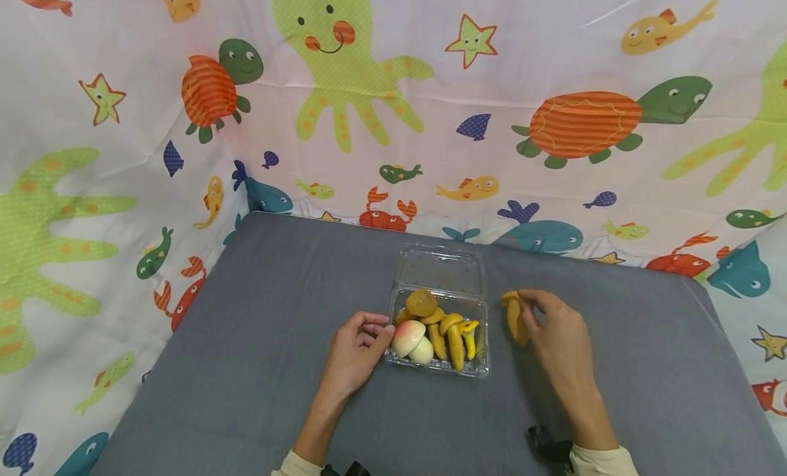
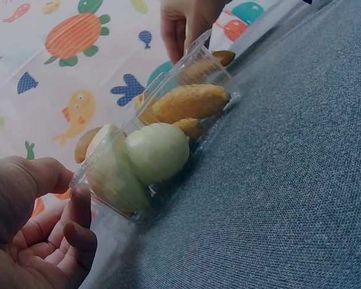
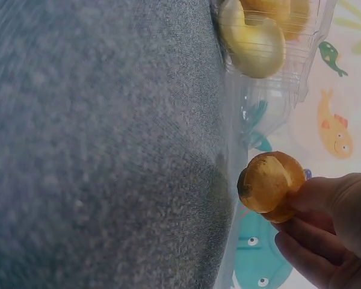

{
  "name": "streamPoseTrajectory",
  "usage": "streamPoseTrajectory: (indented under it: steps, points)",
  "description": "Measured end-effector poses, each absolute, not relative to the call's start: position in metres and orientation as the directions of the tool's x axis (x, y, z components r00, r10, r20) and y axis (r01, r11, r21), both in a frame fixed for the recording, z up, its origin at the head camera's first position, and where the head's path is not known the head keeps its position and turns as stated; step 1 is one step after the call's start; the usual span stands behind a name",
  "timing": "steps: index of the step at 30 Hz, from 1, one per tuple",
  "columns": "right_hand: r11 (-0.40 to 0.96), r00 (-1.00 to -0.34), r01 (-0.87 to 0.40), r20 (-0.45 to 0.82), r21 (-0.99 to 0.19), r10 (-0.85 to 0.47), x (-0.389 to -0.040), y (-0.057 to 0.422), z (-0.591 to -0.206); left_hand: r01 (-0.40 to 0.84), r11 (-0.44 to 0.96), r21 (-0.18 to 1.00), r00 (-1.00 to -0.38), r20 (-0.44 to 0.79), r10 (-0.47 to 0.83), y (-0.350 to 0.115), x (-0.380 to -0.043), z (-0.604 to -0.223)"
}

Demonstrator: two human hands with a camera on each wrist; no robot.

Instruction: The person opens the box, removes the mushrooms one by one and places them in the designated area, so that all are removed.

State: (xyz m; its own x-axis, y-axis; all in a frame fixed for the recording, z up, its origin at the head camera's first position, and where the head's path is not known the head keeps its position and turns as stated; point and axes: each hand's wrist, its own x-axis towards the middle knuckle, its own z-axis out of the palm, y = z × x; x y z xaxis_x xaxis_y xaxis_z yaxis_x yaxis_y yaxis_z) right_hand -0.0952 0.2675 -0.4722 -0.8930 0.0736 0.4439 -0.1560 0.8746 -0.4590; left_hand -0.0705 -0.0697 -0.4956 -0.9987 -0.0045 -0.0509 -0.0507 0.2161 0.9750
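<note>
A clear plastic clamshell box [image 1: 483, 356] stands with its lid [image 1: 439, 268] folded back. Inside lie several yellow-brown mushrooms [image 1: 456, 346] and a pale mushroom with a pink-tinged cap [image 1: 408, 337]. At the box's left side, my left hand [image 1: 354, 353] pinches the rim between thumb and finger, as the left wrist view shows. To the right of the box, my right hand [image 1: 562, 339] holds a brownish-yellow mushroom [image 1: 515, 320] by thumb and fingers, apart from the box. In the right wrist view this mushroom [image 3: 266, 182] turns its rounded end toward the camera.
Grey cloth [image 1: 277, 312] covers the table under the box. Behind and at the sides hangs a white curtain [image 1: 393, 66] printed with sea animals. Dark straps [image 1: 547, 445] sit at both wrists, by the light sleeves.
</note>
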Motion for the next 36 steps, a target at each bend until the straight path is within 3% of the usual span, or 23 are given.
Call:
streamPoseTrajectory:
  steps: [36]
  points:
    - [0.892, -0.938, -0.093, 0.339, -0.443, 0.071, -0.0966, 0.2696, -0.4762, -0.047, 0.214, 0.976, -0.999, -0.045, -0.014, -0.069, -0.0699, -0.4955]
